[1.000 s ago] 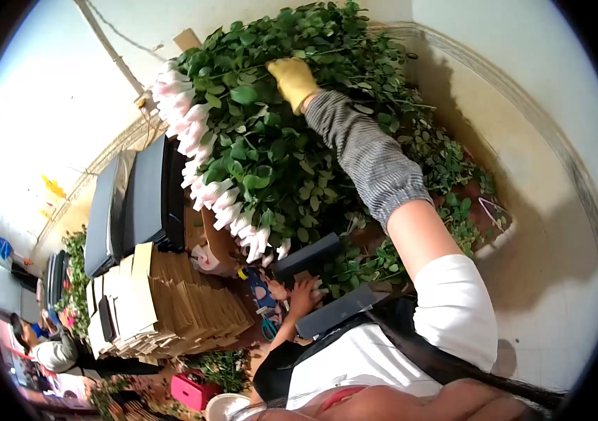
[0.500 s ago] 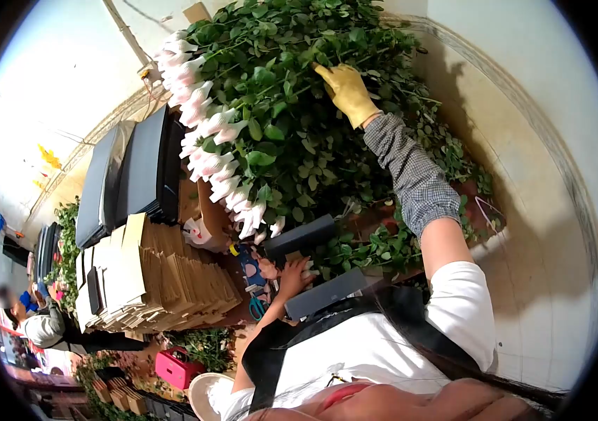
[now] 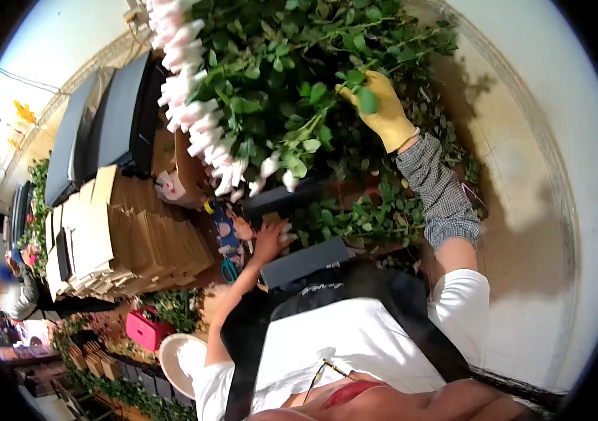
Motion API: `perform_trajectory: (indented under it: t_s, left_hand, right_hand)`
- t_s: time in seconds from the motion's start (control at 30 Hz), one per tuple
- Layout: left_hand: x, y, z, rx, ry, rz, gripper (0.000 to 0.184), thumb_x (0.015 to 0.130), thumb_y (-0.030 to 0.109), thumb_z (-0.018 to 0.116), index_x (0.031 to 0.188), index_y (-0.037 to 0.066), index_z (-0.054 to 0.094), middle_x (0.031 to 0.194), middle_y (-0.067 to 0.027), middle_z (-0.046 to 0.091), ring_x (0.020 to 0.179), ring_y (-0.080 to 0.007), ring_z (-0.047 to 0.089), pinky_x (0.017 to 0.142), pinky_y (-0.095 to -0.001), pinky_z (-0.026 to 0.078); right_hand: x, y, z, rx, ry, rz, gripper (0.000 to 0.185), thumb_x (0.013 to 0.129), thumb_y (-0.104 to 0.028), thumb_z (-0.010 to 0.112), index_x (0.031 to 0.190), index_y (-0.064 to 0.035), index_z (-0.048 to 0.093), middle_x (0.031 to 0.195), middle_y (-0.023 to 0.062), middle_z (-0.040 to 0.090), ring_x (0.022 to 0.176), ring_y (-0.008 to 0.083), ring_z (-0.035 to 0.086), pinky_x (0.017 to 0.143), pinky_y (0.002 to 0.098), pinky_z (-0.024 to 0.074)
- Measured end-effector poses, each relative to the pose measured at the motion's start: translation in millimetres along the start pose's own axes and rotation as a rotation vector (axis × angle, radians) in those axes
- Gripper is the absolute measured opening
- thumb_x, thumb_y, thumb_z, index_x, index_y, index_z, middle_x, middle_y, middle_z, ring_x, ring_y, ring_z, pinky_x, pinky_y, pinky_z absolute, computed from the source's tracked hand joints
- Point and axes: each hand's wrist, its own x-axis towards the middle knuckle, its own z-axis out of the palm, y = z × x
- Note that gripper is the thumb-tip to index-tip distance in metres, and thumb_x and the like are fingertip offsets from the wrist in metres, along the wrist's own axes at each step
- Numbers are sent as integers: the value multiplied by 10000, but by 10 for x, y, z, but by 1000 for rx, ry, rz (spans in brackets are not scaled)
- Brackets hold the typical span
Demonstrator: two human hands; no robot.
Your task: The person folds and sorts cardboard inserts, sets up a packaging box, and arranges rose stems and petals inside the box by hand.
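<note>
My right hand (image 3: pixel 381 116), in a yellow glove, closes on a leafy rose stem (image 3: pixel 323 126). The rose heads (image 3: pixel 269 167) at that stem's lower left end wear whitish net sleeves. Beneath and behind it lies a big heap of roses (image 3: pixel 264 49), their pale pink sleeved heads (image 3: pixel 190 91) lined up along the left side. Bare and partly curled, my left hand (image 3: pixel 268 242) is between two dark blocks, the upper block (image 3: pixel 281 200) and the lower grey block (image 3: pixel 306 263). Small pale tips show at its fingers; what they hold is unclear. Leafy stems (image 3: pixel 355 217) lie right of it.
Stacked brown cardboard sheets (image 3: pixel 151 238) and dark grey panels (image 3: pixel 120 116) stand at left. Teal-handled scissors (image 3: pixel 229 269) lie near my left forearm. A pink case (image 3: pixel 148 328) and a pale round container (image 3: pixel 183 358) are lower left. Another person (image 3: pixel 22 291) stands at far left.
My right hand has come down and right from the heap, drawing a rose stem with sleeved heads toward me. My left hand stays between the blocks. The camera view has shifted.
</note>
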Motion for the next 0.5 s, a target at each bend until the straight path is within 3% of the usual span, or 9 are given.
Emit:
perform_trajectory:
  t_s: [0.03, 0.07, 0.2, 0.3, 0.33, 0.37, 0.43, 0.47, 0.5]
  left_hand:
    - [-2, -27, 26, -3, -17, -19, 673, 773, 287, 756, 1388, 156, 517, 1261, -144, 565, 1153, -402, 481, 937, -492, 452]
    - [7, -53, 40, 9, -47, -27, 694, 756, 292, 764, 1390, 161, 515, 1273, -132, 563, 1159, -393, 481, 943, -482, 453]
    - [11, -27, 22, 30, -11, -13, 670, 757, 295, 764, 1369, 157, 528, 1279, -119, 558, 1170, -367, 483, 959, -467, 445]
    - [-18, -202, 208, 0, 15, 3, 628, 783, 309, 729, 1349, 124, 527, 1258, -148, 552, 1162, -362, 489, 967, -452, 437]
    - [-74, -402, 436, -1, 34, 60, 614, 794, 308, 714, 1344, 114, 524, 1274, -162, 542, 1169, -363, 484, 965, -451, 435]
    - [-169, -390, 455, -234, -28, -125, 559, 807, 304, 698, 1300, 88, 551, 1225, -170, 571, 1150, -333, 513, 951, -439, 438]
    - [-181, -142, 204, -540, -8, -333, 425, 846, 286, 675, 1191, 53, 592, 1051, -170, 616, 953, -288, 589, 806, -408, 470]
    - [-146, -40, 109, -631, -3, -392, 367, 866, 278, 663, 1137, 35, 613, 965, -169, 638, 854, -265, 627, 734, -392, 487]
    - [-73, 85, -49, -646, -65, -434, 320, 885, 269, 652, 1082, 17, 634, 878, -169, 660, 756, -243, 664, 661, -376, 503]
  right_hand:
    - [-90, -48, 82, 121, -56, -165, 247, 924, -211, 659, 1011, 19, 635, 927, 150, 647, 823, 245, 620, 747, 351, 508]
    - [-153, -282, 92, 262, -192, -172, 242, 911, -202, 672, 1001, 18, 627, 924, 140, 642, 827, 245, 614, 754, 354, 508]
    - [-398, -313, 192, -681, -55, -375, 122, 849, -122, 694, 931, -43, 653, 777, 107, 589, 743, 269, 566, 685, 375, 465]
    - [-724, -512, 101, -907, -136, -614, 84, 918, -105, 628, 975, -99, 689, 683, 116, 596, 705, 316, 583, 701, 372, 473]
    - [-919, -398, 171, -688, -168, -419, 123, 895, -77, 617, 992, -100, 688, 757, 120, 624, 787, 313, 606, 746, 386, 488]
    - [-1180, -274, 265, -469, -206, -202, 169, 871, -48, 606, 1010, -102, 686, 832, 124, 651, 868, 311, 629, 791, 401, 503]
    - [-1536, -126, 433, -777, -337, -241, 266, 779, -34, 629, 1029, -112, 679, 921, 121, 687, 990, 306, 636, 787, 411, 519]
    - [-1734, 189, 614, -930, -559, -2, 249, 743, -51, 655, 981, -118, 682, 886, 105, 682, 932, 299, 640, 732, 419, 506]
    - [-1953, 441, 783, -1044, -479, -53, 207, 727, -67, 670, 919, -142, 692, 834, 81, 665, 834, 280, 638, 713, 420, 487]
